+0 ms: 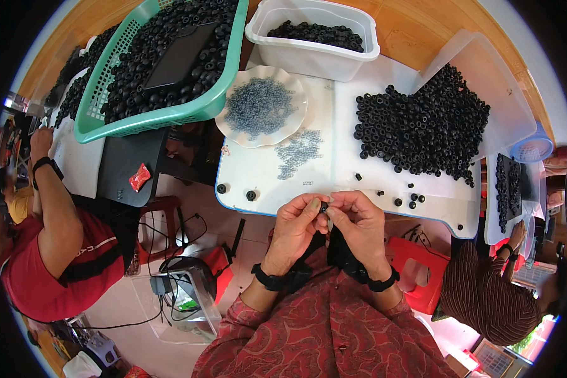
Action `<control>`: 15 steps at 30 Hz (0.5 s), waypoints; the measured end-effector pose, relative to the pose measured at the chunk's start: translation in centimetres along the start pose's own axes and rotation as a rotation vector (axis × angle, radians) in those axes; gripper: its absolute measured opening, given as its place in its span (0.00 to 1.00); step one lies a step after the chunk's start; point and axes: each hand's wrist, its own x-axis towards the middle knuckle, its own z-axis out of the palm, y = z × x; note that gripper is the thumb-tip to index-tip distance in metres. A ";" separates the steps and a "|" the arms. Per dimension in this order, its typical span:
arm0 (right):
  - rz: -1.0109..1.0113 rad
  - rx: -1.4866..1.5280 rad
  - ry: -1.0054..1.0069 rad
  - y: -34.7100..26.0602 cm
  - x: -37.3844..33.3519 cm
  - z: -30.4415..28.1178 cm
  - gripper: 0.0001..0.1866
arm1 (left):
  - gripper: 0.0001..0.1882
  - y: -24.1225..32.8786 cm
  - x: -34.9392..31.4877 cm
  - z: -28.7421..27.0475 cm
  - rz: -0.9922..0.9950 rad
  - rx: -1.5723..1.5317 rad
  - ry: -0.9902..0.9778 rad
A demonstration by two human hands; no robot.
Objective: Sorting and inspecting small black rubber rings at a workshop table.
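Just past the table's front edge, my left hand (294, 228) and my right hand (360, 225) meet, fingertips pinched together. Between them is a small round black part (324, 206), gripped by the left thumb and fingers while the right fingers press at its side. Whether the right fingers hold a tiny piece of their own is hidden. Small clear pieces (298, 153) lie spread on the white table (258, 173), beside a scalloped white plate (299, 104) heaped with the same kind. Several loose black parts (412, 201) sit near my right hand.
A big pile of black parts (422, 126) spills from a tipped clear bin (507, 94). Behind stand a white tub (309, 55) and a green basket (164, 121) of black parts. Co-workers sit at left (69, 271) and right (485, 296). Red stools (416, 268) and cables are below.
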 end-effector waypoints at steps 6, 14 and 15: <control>-0.162 -0.238 0.066 -1.2 -0.5 1.6 0.08 | 0.10 -0.6 -0.1 -0.1 0.051 0.111 0.064; -0.070 -0.159 0.082 0.3 0.1 -0.4 0.09 | 0.10 -0.2 0.0 0.3 0.012 0.047 0.021; -0.119 -0.229 0.142 0.6 0.4 -0.8 0.09 | 0.10 -0.1 0.0 0.4 -0.001 0.025 0.033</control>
